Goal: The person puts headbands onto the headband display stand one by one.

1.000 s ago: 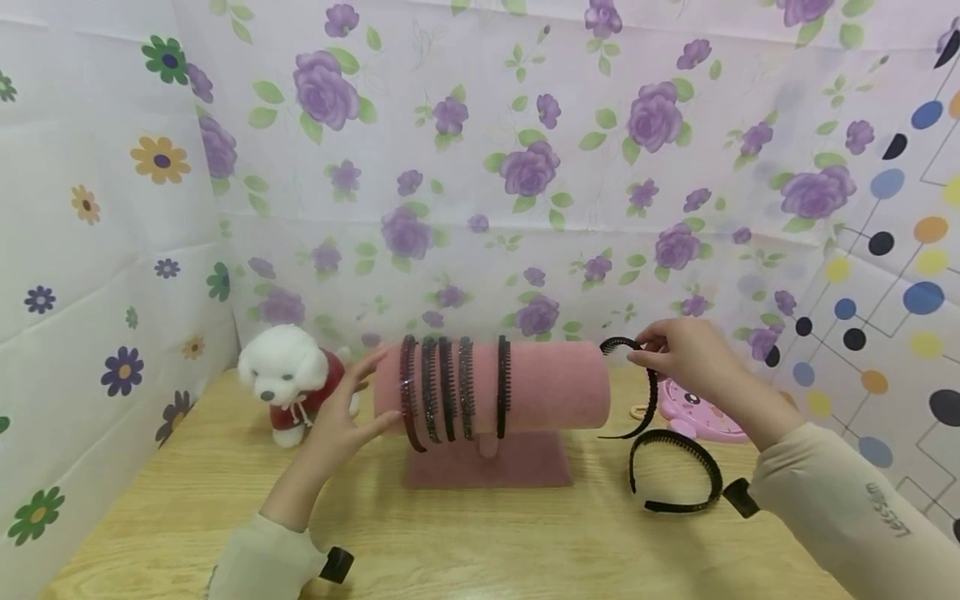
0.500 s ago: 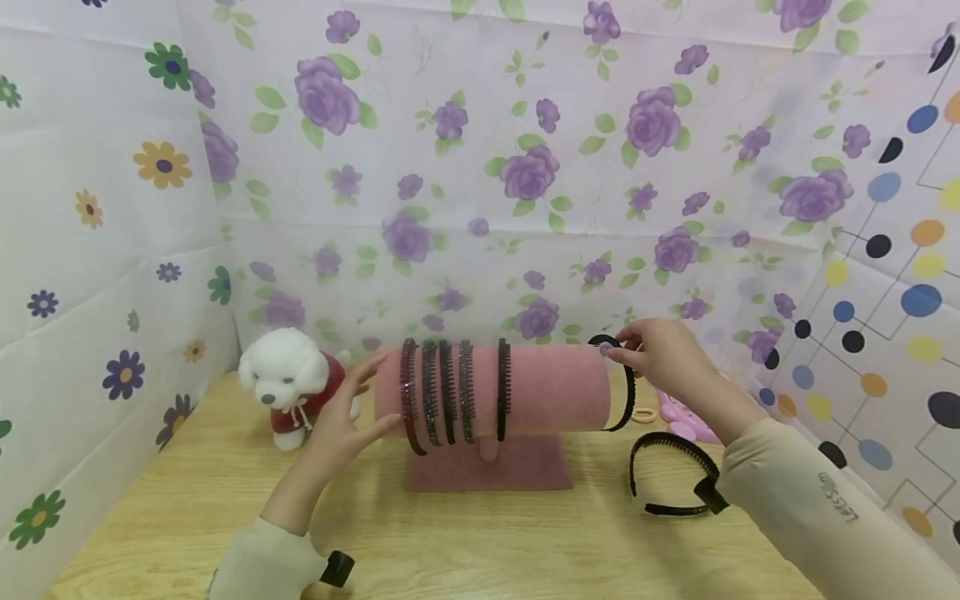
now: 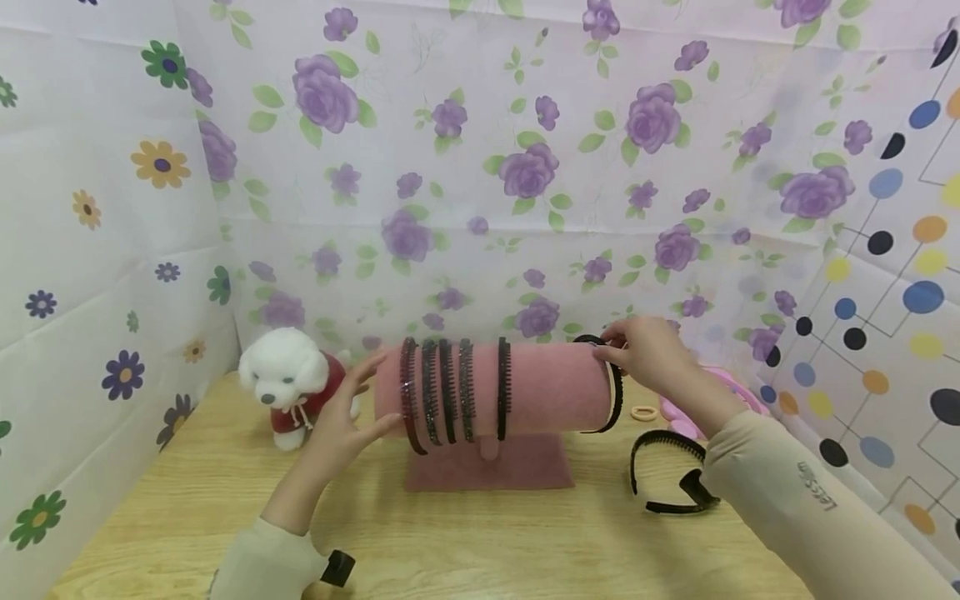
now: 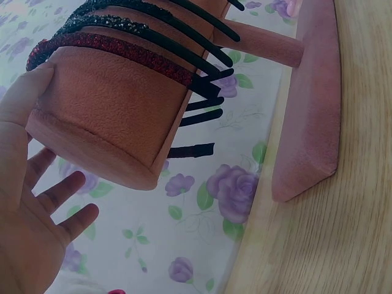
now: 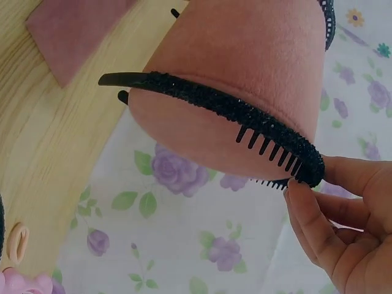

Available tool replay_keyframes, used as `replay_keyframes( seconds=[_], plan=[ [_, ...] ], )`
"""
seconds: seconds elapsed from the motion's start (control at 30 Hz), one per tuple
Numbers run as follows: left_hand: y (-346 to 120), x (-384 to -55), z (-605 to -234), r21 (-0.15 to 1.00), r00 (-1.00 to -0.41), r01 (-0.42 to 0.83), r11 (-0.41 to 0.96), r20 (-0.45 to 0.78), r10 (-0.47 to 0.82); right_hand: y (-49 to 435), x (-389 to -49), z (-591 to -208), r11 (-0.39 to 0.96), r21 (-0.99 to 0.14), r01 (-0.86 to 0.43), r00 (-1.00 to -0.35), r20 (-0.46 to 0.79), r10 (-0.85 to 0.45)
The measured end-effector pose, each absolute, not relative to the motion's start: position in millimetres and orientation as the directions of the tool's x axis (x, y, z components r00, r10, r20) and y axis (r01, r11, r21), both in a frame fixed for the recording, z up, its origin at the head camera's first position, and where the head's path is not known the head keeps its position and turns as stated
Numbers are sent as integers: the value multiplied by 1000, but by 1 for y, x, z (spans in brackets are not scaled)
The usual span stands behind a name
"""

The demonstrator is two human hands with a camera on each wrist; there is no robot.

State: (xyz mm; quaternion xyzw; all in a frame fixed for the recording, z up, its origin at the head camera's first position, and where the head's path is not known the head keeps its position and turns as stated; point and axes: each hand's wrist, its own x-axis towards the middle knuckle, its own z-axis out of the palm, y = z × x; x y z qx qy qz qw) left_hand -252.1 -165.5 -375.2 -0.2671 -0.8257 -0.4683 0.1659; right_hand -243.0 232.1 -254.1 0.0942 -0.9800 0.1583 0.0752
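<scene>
A pink cylindrical headband stand [image 3: 555, 387] holds a glittery dark red headband [image 4: 122, 55] and several dark headbands with comb teeth, grouped mostly toward its left end. My right hand [image 3: 652, 350] pinches a black headband [image 5: 245, 113] between thumb and fingers, at its top. That headband arches around the roll's right end, its sparkly band close against the pink edge. At the other end, my left hand [image 3: 341, 421] touches the roll with fairly straight fingers, thumb in front and fingers spread. Another black headband [image 3: 663, 507] lies on the table below my right wrist.
A white toy dog [image 3: 281, 367] in red clothes sits behind my left hand. Beyond the stand's right end lie a tan hair tie [image 3: 643, 413] and a pink object [image 3: 681, 423], partly hidden by my right arm. Flowered cloth [image 3: 480, 167] hangs behind the wooden table.
My right hand has moved left with the black headband, from beside the roll's right end to around it. The left hand has stayed in place.
</scene>
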Motion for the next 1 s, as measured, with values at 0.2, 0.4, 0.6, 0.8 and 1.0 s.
replay_keyframes(
  seconds=[0.2,0.4,0.6,0.8,1.0],
  plan=[
    [-166,-253,-374,685,-806,591,425,518,286,225,-243,-254,933,-295,-208,-969,191,-155],
    [-166,-252,-374,693,-813,582,426,506,288,218,-241,-251,946,-264,-185,-970,206,-132],
    [-167,-252,-374,695,-816,577,429,501,287,213,-240,-248,958,-219,-187,-966,216,-140],
    [-167,-253,-375,694,-816,578,428,502,288,211,-241,-245,955,-258,-149,-979,172,-107],
    [-167,-253,-375,695,-813,582,422,506,289,207,-242,-246,962,-236,-138,-979,178,-97]
  ],
)
